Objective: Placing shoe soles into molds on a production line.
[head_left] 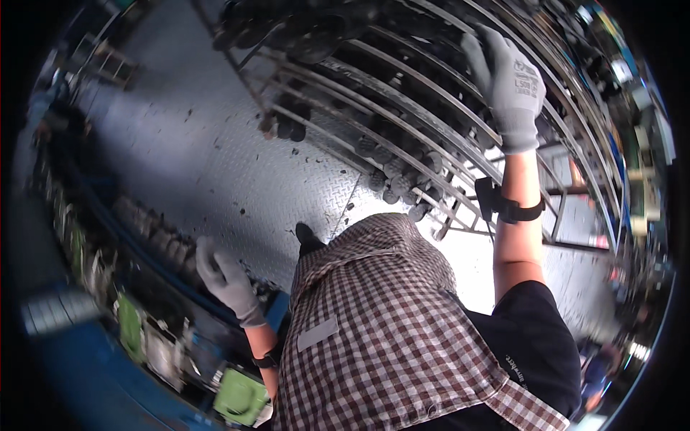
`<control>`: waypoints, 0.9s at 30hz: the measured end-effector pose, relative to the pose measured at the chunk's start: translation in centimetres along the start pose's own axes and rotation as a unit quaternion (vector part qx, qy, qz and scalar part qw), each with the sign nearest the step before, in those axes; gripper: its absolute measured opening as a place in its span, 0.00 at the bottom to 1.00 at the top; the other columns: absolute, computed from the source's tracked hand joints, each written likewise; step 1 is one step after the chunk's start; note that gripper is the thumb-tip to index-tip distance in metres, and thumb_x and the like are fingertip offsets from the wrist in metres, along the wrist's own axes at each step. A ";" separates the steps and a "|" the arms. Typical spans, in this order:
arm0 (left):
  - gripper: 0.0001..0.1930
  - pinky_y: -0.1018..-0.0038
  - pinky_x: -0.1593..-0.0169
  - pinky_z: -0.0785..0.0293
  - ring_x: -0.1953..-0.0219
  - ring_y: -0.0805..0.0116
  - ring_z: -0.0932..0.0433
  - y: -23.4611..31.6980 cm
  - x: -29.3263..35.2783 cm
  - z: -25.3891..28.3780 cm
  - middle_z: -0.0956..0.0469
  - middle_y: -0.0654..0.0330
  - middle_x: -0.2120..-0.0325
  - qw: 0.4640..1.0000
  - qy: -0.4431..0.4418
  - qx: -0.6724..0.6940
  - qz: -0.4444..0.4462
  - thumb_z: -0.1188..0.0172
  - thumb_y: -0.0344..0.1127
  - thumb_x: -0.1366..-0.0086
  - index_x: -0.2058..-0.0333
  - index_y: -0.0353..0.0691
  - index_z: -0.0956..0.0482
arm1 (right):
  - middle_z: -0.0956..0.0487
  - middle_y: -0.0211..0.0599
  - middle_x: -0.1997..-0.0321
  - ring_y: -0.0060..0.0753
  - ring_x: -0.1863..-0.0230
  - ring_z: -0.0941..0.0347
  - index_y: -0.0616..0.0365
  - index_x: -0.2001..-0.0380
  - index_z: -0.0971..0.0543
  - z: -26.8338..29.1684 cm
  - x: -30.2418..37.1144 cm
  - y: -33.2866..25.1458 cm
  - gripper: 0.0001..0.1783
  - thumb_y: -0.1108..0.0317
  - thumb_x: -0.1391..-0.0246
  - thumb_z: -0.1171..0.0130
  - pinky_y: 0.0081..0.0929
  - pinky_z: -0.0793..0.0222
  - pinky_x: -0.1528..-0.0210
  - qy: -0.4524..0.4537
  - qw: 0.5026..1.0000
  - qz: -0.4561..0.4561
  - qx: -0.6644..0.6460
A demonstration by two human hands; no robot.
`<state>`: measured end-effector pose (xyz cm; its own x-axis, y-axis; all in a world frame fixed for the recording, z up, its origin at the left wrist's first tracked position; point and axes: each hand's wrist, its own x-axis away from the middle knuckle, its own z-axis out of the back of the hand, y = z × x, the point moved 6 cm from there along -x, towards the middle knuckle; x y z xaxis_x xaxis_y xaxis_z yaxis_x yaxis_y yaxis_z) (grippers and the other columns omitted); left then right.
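Checked apron (pixel 388 316) nearest, filling lower view. Right hand (pixel 512 86), grey-gloved, fingers spread flat on upper bar of metal rack (pixel 431 122), clamped on nothing. Left hand (pixel 226 276) low beside blue machine (pixel 108 345), loosely curled, empty. Dark cylindrical parts (pixel 402 179) on sloped rails, ends showing. Risk, judged: could roll off if bumped.

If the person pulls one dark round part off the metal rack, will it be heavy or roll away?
Probably heavy: the dark round parts look like solid metal. Likely to roll once freed, being cylindrical. The gloved right hand should grip well.
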<state>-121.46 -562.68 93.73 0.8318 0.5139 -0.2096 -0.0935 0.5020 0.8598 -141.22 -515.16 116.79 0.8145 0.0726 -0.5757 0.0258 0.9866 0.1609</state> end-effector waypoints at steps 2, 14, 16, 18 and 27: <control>0.19 0.63 0.39 0.29 0.43 0.56 0.24 3.2 -2.5 -3.5 0.26 0.47 0.43 0.996 -0.067 0.046 0.024 0.48 0.29 0.27 0.40 0.29 0.29 | 0.15 0.40 0.60 0.46 0.57 0.18 0.48 0.51 0.18 0.3 -1.5 2.4 0.27 0.38 0.37 0.45 0.39 0.24 0.57 -0.047 0.999 -0.021 0.010; 0.19 0.68 0.41 0.28 0.43 0.63 0.24 4.9 -22.8 -20.9 0.23 0.54 0.45 0.956 -0.279 0.087 -0.008 0.44 0.29 0.29 0.40 0.38 0.25 | 0.16 0.42 0.58 0.46 0.58 0.18 0.54 0.53 0.18 -3.3 -11.5 5.7 0.25 0.44 0.35 0.44 0.35 0.25 0.57 -0.098 0.980 -0.158 -0.064; 0.19 0.68 0.40 0.28 0.44 0.63 0.24 7.3 -22.9 -22.9 0.23 0.54 0.44 0.950 -0.296 0.081 -0.046 0.44 0.29 0.29 0.40 0.38 0.26 | 0.16 0.43 0.60 0.44 0.60 0.18 0.56 0.53 0.18 -2.6 -12.0 6.6 0.24 0.46 0.35 0.43 0.33 0.26 0.57 -0.056 0.991 -0.103 -0.067; 0.20 0.68 0.40 0.28 0.45 0.64 0.23 8.8 -22.5 -25.0 0.23 0.55 0.45 0.929 -0.350 0.119 -0.014 0.44 0.29 0.29 0.39 0.39 0.26 | 0.19 0.49 0.54 0.47 0.52 0.21 0.62 0.49 0.22 -3.8 -11.3 9.4 0.20 0.57 0.34 0.43 0.31 0.28 0.47 -0.021 0.986 -0.024 -0.163; 0.17 0.66 0.42 0.28 0.45 0.60 0.23 9.3 -20.9 -25.8 0.21 0.52 0.49 0.894 -0.442 0.059 0.036 0.43 0.34 0.29 0.43 0.39 0.23 | 0.16 0.43 0.60 0.49 0.58 0.19 0.52 0.55 0.17 0.0 -14.8 7.7 0.22 0.46 0.36 0.43 0.37 0.26 0.57 -0.015 0.997 -0.071 0.008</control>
<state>-153.88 -550.78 94.10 0.9384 -0.2357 0.2527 -0.1483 0.3859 0.9105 -153.09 -508.59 126.51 0.8187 -0.0732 -0.5695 0.1519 0.9841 0.0919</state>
